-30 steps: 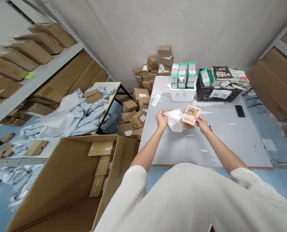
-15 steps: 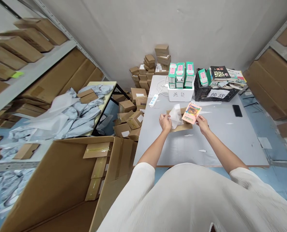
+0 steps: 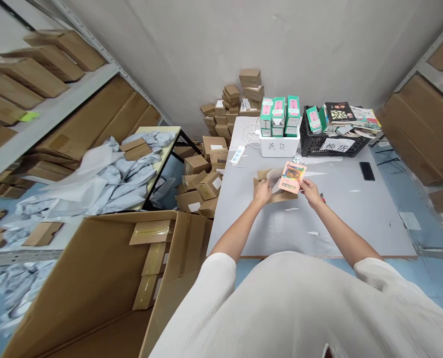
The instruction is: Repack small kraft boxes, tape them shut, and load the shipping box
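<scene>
My right hand [image 3: 311, 192] pinches the lower corner of a pink and orange printed card [image 3: 292, 178] held above the grey table [image 3: 348, 214]. My left hand [image 3: 262, 191] is closed on crumpled white wrapping paper [image 3: 274, 175], pressing it down into a small open brown cardboard box [image 3: 277, 195] that lies on the table between both hands. The card partly covers the box and the paper.
A white bin [image 3: 280, 144] with green and pink boxes, a black crate [image 3: 333, 141] of books, a power strip [image 3: 237, 155] and a phone [image 3: 366, 170] lie further back. A large open carton [image 3: 105, 278] stands at the left, by stacked small boxes [image 3: 201, 181] and shelves.
The white paper, spread wide between my hands a second ago, has been bunched up and pushed down into the brown box. My left hand has moved right, closer to the card.
</scene>
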### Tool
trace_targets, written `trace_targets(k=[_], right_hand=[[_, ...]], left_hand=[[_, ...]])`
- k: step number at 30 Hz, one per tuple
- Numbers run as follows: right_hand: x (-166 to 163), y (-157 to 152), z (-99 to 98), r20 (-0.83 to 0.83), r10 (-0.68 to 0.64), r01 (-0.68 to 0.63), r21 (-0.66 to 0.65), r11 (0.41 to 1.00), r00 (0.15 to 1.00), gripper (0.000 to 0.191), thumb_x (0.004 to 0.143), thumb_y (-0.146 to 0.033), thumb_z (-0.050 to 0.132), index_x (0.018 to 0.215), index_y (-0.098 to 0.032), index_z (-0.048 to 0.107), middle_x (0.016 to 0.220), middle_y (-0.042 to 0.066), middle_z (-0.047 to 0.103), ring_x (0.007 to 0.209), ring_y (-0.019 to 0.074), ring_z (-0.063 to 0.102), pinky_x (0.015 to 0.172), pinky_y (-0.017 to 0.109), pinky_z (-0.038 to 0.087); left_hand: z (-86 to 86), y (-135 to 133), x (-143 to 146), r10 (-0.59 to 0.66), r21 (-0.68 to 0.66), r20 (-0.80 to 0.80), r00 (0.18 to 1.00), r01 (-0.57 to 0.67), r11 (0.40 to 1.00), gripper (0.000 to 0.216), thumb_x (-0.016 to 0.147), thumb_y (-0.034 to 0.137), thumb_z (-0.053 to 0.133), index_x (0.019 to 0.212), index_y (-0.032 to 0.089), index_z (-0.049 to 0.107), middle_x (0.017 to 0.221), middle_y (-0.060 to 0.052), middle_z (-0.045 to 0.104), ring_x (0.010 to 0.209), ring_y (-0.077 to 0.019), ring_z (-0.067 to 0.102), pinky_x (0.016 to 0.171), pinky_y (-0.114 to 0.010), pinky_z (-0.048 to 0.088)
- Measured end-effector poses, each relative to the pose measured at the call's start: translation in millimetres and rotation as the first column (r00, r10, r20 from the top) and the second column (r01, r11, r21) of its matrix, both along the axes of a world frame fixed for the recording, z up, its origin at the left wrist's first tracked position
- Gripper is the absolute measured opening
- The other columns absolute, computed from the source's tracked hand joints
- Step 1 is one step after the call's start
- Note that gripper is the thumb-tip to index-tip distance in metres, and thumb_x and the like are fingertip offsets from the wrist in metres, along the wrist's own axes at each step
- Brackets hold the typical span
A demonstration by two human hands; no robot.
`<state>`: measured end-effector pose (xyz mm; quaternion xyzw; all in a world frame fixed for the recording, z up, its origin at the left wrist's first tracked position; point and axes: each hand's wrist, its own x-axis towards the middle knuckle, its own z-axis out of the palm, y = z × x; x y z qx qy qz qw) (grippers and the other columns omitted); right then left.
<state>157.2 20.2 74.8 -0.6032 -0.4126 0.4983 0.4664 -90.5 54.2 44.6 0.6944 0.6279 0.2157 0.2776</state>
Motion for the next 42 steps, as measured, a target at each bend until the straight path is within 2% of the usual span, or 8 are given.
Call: trace_targets(k=[9,15,19,22,25,31,38,42], right_hand=[[-10,-1,5.7,0.302,0.229,-0.289,0.173,0.942,0.926,0.048,0.092,-0.07,0.064,0.107,-0.026,0.079,0.106,0.007,0.082,0.096,0.0298,0.07,0.09,0.042,0.054],[-24,-6,11.0,0.562,0.324,-0.49,0.171,0.855,0.761,0.033,0.098,-0.057,0.063,0.095,-0.03,0.081,0.096,0.007,0.082,0.097,0.0309,0.069,0.101,0.045,0.051],[-20,-5,9.7,0.416,0.236,-0.341,0.197,0.919,0.878,0.037,0.091,-0.059,0.071,0.109,-0.028,0.08,0.102,0.006,0.079,0.097,0.0276,0.07,0.095,0.041,0.054],[-15,-1,6.7,0.282,0.079,-0.143,0.215,0.966,0.956,0.07,0.081,-0.065,0.081,0.138,-0.026,0.069,0.125,0.012,0.076,0.106,0.0274,0.07,0.096,0.042,0.056],[-16,1,2.9,0.145,0.034,-0.052,0.117,0.992,0.989,0.088,0.073,-0.07,0.086,0.144,-0.024,0.063,0.129,0.014,0.075,0.109,0.0284,0.071,0.095,0.043,0.058],[-34,-6,0.6,-0.084,0.23,-0.236,-0.07,0.969,0.969,0.067,0.067,-0.076,0.087,0.107,-0.024,0.075,0.087,0.003,0.076,0.087,0.023,0.071,0.077,0.034,0.056],[-42,-12,6.7,0.012,0.255,-0.255,-0.008,0.967,0.967,0.049,0.065,-0.063,0.085,0.091,-0.022,0.076,0.071,0.0,0.07,0.072,0.0189,0.06,0.068,0.033,0.047],[-47,-14,10.3,0.057,0.199,-0.202,0.054,0.978,0.978,0.053,0.068,-0.066,0.08,0.098,-0.022,0.077,0.08,0.004,0.075,0.08,0.0237,0.067,0.075,0.036,0.052]], left_hand=[[49.8,-16,6,-0.141,0.324,0.11,0.984,0.099,0.941,0.049,0.106,0.031,0.059,0.154,0.028,0.062,0.16,-0.014,0.058,0.153,-0.0341,0.047,0.126,-0.048,0.035],[44.3,-13,9,-0.315,0.227,0.047,0.948,0.297,0.927,0.017,0.095,0.023,0.071,0.107,0.029,0.082,0.113,-0.009,0.078,0.122,-0.0308,0.069,0.121,-0.045,0.037],[32.2,-14,1,-0.187,0.142,0.131,0.974,0.168,0.975,0.012,0.092,0.017,0.071,0.094,0.027,0.078,0.099,-0.006,0.08,0.108,-0.0291,0.073,0.111,-0.042,0.046],[24.9,-18,-6,-0.025,0.076,0.313,0.95,0.001,0.997,0.009,0.094,0.019,0.068,0.095,0.026,0.073,0.099,-0.005,0.08,0.101,-0.0268,0.074,0.103,-0.041,0.052],[16.8,-20,-6,0.175,-0.095,0.585,0.792,-0.147,0.984,0.004,0.095,0.023,0.068,0.095,0.024,0.065,0.097,-0.005,0.079,0.092,-0.0236,0.075,0.089,-0.037,0.058],[2.4,-24,4,0.417,-0.328,0.747,0.517,-0.259,0.909,0.02,0.089,0.029,0.076,0.096,0.023,0.057,0.088,-0.003,0.078,0.077,-0.0183,0.075,0.07,-0.029,0.057],[-4.3,-34,1,0.421,-0.338,0.719,0.553,-0.25,0.907,0.018,0.085,0.029,0.078,0.093,0.023,0.062,0.086,-0.002,0.075,0.084,-0.02,0.075,0.081,-0.033,0.06],[-1.0,-40,-4,0.416,-0.226,0.639,0.646,-0.359,0.905,0.018,0.086,0.024,0.077,0.102,0.022,0.07,0.115,-0.008,0.078,0.103,-0.0221,0.075,0.098,-0.038,0.059]])
